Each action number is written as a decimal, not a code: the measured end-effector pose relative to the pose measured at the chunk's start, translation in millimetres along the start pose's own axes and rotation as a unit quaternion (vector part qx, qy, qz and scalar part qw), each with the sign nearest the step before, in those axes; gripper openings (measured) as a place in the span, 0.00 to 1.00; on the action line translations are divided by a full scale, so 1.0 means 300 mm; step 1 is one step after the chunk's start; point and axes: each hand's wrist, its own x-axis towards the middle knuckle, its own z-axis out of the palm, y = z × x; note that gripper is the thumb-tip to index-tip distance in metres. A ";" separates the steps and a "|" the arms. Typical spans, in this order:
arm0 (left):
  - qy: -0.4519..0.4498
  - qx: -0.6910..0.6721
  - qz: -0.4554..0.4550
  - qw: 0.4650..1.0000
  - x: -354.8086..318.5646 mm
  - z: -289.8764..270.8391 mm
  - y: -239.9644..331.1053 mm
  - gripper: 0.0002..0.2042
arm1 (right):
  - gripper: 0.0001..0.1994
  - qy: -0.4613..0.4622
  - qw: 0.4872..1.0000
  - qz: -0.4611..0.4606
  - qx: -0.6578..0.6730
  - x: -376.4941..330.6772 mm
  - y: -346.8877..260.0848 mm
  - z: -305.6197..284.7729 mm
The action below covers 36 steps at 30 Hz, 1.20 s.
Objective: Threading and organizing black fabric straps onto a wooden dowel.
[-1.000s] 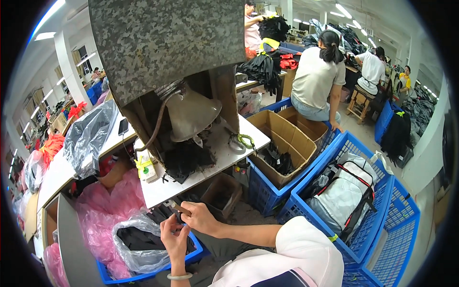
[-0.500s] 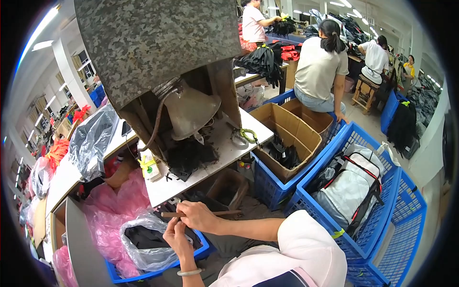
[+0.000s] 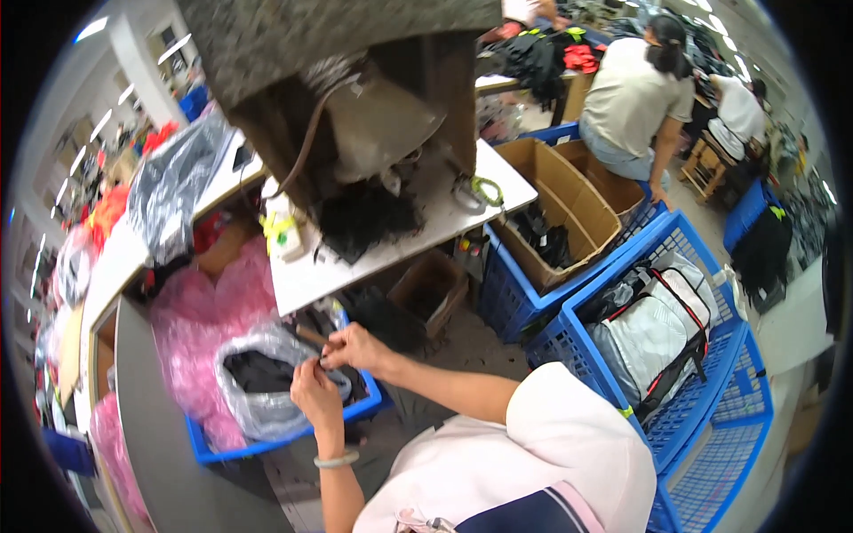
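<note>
My right hand (image 3: pixel 357 346) is closed around a slim brown stick (image 3: pixel 310 335), whose far end points out to the left past my fingers. Close below, touching or almost touching it, my left hand (image 3: pixel 316 393) has its fingers pinched together. Whatever lies in that pinch is too small to make out. Both hands hover over a blue crate (image 3: pixel 258 451) lined with a clear plastic bag (image 3: pixel 244 410). Dark pieces of cloth (image 3: pixel 258 371) lie inside the bag.
Ahead stands a white table (image 3: pixel 453 211) carrying a metal hood with a lamp-like funnel (image 3: pixel 378 124) and black scraps (image 3: pixel 366 218). Pink plastic (image 3: pixel 200 338) bulges at the left. On the right, blue crates (image 3: pixel 613 373) hold cardboard boxes (image 3: pixel 569 200) and a grey-white bag (image 3: pixel 657 329). A person (image 3: pixel 633 98) sits beyond.
The whole view has shifted and tilted. The stick lay level across my right hand; now only its left end shows, slanting. My hands remain close together, a little higher in the picture.
</note>
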 end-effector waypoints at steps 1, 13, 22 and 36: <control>0.007 -0.008 0.013 1.000 0.003 -0.009 -0.008 0.05 | 0.05 -0.016 0.998 0.024 0.051 0.002 -0.015 0.009; 0.058 -0.542 -0.343 0.765 -0.008 -0.019 -0.025 0.05 | 0.08 -0.009 0.991 0.131 0.033 0.077 -0.103 0.119; 0.173 -0.541 -0.336 0.751 0.012 0.050 0.021 0.05 | 0.06 0.094 0.930 -0.186 -0.302 0.029 -0.123 0.097; -0.049 -0.800 -0.323 0.503 0.074 -0.061 0.018 0.08 | 0.15 -0.112 0.906 0.077 0.401 0.043 -0.238 0.023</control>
